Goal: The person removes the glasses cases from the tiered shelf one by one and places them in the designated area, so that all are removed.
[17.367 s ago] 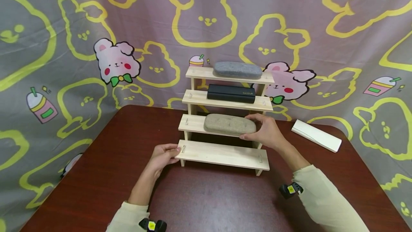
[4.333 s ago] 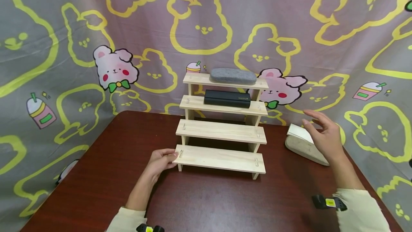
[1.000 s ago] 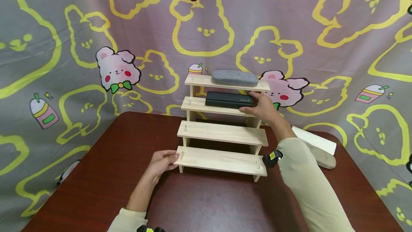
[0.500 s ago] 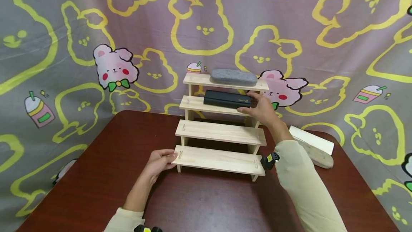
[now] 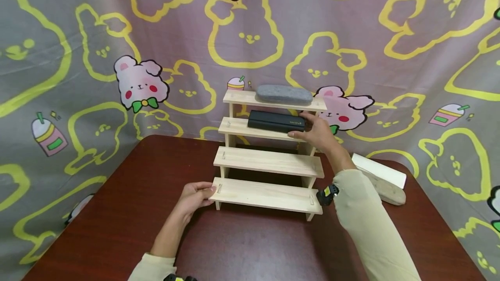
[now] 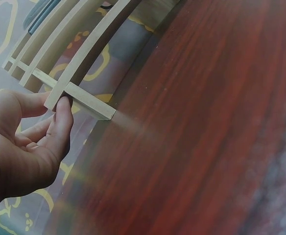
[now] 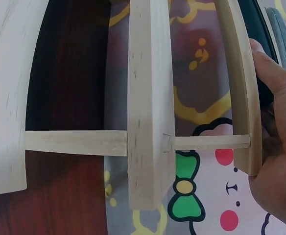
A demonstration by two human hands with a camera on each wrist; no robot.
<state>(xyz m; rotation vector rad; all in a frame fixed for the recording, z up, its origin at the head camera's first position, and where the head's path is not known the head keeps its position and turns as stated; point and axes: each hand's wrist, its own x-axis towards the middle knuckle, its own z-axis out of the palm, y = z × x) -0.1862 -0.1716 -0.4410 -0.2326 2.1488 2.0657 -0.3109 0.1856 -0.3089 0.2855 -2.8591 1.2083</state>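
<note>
A four-tier pale wooden display rack (image 5: 269, 194) stands on the table. My left hand (image 5: 195, 198) pinches the left end of its lowest board; the left wrist view shows thumb and fingers on the board's end (image 6: 57, 95). My right hand (image 5: 318, 133) holds the right end of a black glasses case (image 5: 275, 120) with small gold lettering, lying on the second board from the top. In the right wrist view the thumb (image 7: 268, 63) lies against the dark case (image 7: 254, 24); some fingers are hidden. A grey felt glasses case (image 5: 284, 94) rests on the top board.
At the right of the dark red-brown table (image 5: 250, 246) lie a white case (image 5: 380, 171) and, just in front of it, a beige glasses case (image 5: 390, 191), partly behind my right sleeve. A patterned curtain (image 5: 175, 25) hangs behind the table.
The beige case went from the third board to the table, beside the white case. My right hand let it go and moved to the black case. Little differs over the last second.
</note>
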